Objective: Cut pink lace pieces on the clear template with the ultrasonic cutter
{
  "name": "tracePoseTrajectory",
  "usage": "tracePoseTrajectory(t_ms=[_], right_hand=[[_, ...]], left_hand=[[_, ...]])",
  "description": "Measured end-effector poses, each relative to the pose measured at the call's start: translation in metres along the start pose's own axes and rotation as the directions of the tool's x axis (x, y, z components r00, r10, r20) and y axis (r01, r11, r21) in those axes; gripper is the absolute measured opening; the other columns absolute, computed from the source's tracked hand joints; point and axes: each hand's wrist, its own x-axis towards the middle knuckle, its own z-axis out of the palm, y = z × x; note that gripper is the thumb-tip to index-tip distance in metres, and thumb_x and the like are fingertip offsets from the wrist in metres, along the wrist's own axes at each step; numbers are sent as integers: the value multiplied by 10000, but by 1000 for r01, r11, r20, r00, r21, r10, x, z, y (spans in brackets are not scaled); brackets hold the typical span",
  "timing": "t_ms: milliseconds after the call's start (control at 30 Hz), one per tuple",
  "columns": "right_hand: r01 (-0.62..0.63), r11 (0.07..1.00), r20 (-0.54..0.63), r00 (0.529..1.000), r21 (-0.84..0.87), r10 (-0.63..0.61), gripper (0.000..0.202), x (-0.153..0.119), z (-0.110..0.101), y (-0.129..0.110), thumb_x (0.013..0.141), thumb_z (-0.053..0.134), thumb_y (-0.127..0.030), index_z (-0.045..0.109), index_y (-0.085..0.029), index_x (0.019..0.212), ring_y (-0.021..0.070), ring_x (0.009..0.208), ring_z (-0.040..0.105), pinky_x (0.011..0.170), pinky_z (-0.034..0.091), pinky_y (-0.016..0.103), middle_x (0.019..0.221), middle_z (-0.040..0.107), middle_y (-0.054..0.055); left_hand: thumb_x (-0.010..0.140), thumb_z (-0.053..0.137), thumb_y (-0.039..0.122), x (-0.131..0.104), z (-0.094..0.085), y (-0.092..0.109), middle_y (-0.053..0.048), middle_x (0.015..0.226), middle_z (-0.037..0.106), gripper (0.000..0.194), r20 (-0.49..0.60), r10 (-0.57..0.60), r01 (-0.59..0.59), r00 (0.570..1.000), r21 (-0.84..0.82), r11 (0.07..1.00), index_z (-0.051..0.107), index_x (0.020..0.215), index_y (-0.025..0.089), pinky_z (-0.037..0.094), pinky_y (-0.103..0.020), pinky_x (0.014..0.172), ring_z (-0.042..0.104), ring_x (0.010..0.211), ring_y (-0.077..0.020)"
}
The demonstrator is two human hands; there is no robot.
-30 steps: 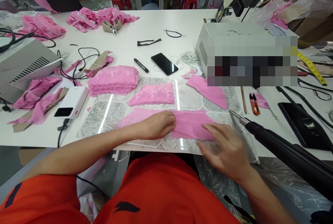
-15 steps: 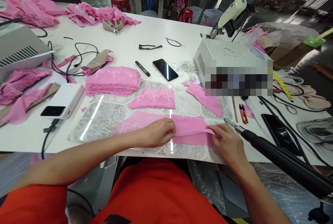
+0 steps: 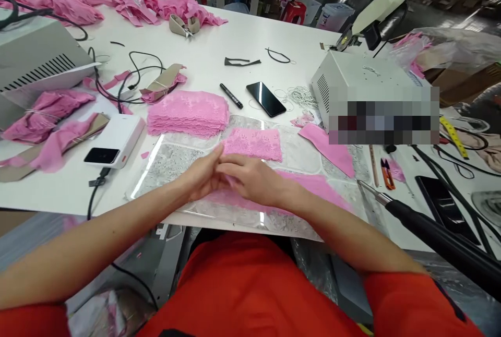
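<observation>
Both hands meet over the left part of a sheer pink fabric piece [image 3: 313, 188] spread on a clear patterned mat [image 3: 162, 157]. My left hand [image 3: 205, 172] has its thumb up near the corner of a pink lace piece [image 3: 256, 144]; its fingers are partly hidden. My right hand [image 3: 250, 178] reaches across to it, fingers curled and touching the left hand. What lies between the fingers is hidden. A stack of pink lace [image 3: 188, 112] sits behind the left hand. A narrow pink piece [image 3: 329, 149] lies at the mat's right side.
A white power bank [image 3: 117, 141] with a cable is at left. Behind the mat lie a marker [image 3: 230, 95] and a phone [image 3: 266, 99]. On the right are a grey box [image 3: 360, 81], orange snips [image 3: 387, 174] and a black-handled tool [image 3: 434, 232] slanting over the table edge.
My right hand has moved left from the fabric's right end to my left hand. My left hand has shifted left over the fabric. The camera view has shifted slightly.
</observation>
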Motion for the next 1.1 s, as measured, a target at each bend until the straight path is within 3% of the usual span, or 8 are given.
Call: tracePoseTrajectory(t_ms=[67,133,300,400,500,633,767,1100], right_hand=[[37,989,22,999,143,-41,299,14,1,-2,875,453,-91,668,-190,1058,164,1084,640,942,556,335,1186,671,80],[16,975,-5,1000,221,-15,321,15,-7,0,856,473,-64,671,-208,1063,150,1087,635,952,554,341,1183,672,60],[-268,946,-122,949,183,292,215,-35,-36,14,839,556,-98,704,-189,967,89,678,631,627,554,237,912,713,34],[-396,912,-157,899,108,409,157,-76,-42,18,852,576,-123,711,-192,893,92,652,631,557,508,211,843,722,31],[-463,885,-206,862,48,462,156,-108,-38,15,855,585,-117,710,-199,899,100,668,651,550,506,205,832,728,24],[-497,866,-293,838,-60,461,152,-138,-32,8,862,584,-118,699,-201,915,129,752,693,618,552,227,860,731,33],[-526,844,-342,816,-102,467,159,-153,-30,-1,875,575,-118,686,-208,946,123,757,697,638,566,227,861,723,26],[-259,936,-278,941,-237,191,229,-124,-7,-25,869,570,-71,652,-181,1053,144,775,651,649,558,254,882,688,65]], left_hand=[[1034,290,530,-7,-11,4,-71,653,678,567,-125,-74,58,989,-127,990,635,857,117,566,-271,587,672,596,-160],[972,448,577,-12,-20,5,-64,705,695,498,-166,-99,76,981,-138,987,650,881,131,555,-254,584,679,635,-160],[633,830,480,-16,-31,-1,-73,979,722,537,-137,4,27,991,224,974,676,1033,158,572,-320,745,691,896,-221],[606,802,456,-15,-33,-3,-81,1169,697,539,-130,143,-57,981,512,857,697,1061,188,564,-344,790,665,1009,-261],[681,700,447,-14,-33,-2,-68,1161,714,476,-80,236,-109,968,718,687,706,1091,205,538,-393,872,652,1049,-289],[733,607,431,-14,-31,0,-56,1135,727,466,-25,279,-133,960,838,530,696,1133,207,515,-404,913,666,1010,-282],[758,587,443,-14,-29,0,-55,1155,723,472,-28,284,-117,958,869,480,689,1152,203,514,-394,923,669,1014,-284],[776,546,373,-15,-24,-3,-59,1158,727,467,-22,311,-134,950,872,470,677,1180,179,538,-368,879,675,1009,-263]])
